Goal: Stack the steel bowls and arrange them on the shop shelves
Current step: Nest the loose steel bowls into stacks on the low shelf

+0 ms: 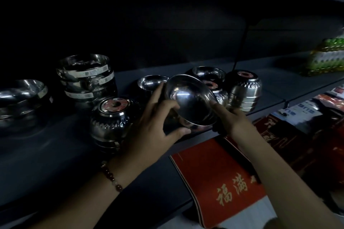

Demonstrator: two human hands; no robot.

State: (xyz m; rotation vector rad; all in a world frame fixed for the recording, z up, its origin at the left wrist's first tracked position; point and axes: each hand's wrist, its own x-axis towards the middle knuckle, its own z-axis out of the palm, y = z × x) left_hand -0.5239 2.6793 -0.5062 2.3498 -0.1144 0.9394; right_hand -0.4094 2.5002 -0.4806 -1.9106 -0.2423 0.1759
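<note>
Both hands hold one steel bowl (189,102) above the front part of a dark shelf (55,154), its open mouth tilted up and toward the camera. The left hand (149,128) grips it from the left, fingers curled over the near rim and the thumb reaching under the base. The right hand (230,119) holds the right side, one finger laid along the rim; the rest of its fingers are hidden behind the bowl. A beaded bracelet (111,177) circles the left wrist. On the shelf just left of the hands stands a stack of upside-down bowls (109,119) with a round sticker on the top base. Behind it rises a taller stack of upright bowls (87,78) with paper labels on their rims, and at the far left sits another pile of wide bowls (22,98). Behind the held bowl a single upright bowl (150,82) rests on the shelf. To the right, more upright bowls (208,73) sit beside an inverted stack (243,91) near the shelf's front edge. Far right on the shelf lies a green and yellow packaged item (325,59), blurred. Below the shelf edge a red sheet with gold characters (223,182) shows, with red boxes (301,135) beside it.
</note>
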